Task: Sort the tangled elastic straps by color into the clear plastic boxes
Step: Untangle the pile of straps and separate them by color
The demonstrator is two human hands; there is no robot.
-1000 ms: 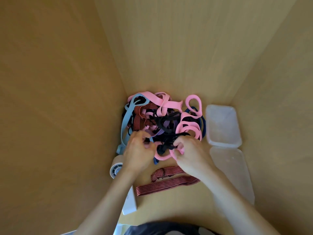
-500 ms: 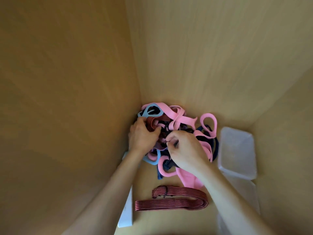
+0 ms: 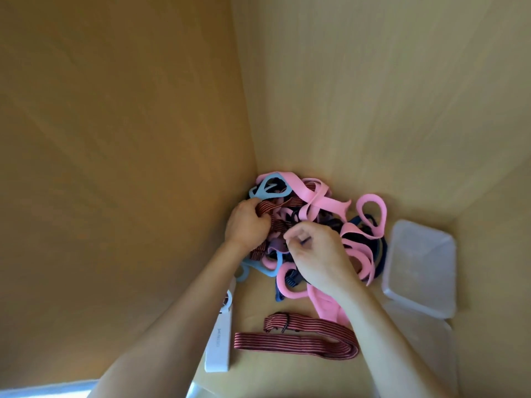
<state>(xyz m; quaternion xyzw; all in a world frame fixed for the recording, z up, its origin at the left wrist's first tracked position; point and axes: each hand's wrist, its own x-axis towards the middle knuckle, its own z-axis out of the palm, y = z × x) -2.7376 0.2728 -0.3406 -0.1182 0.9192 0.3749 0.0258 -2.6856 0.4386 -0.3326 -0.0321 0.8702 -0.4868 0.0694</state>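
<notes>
Left hand has now clamped onto a red-striped strap in the tangle, right hand pinches a dark strap. Nearer, the loose striped strap lies flat, running left-right.

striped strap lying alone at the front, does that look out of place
Somewhat. The loose striped strap lies on the wooden surface, apart from the tangle and outside the clear box, which looks empty. The left hand grips a matching strap in the tangle, so it is probably set aside on purpose.

strap pile: pink, light blue, navy, purple
loose strap: red-black stripes
boxes: clear
desk: tan woodgrain
device: white
</notes>
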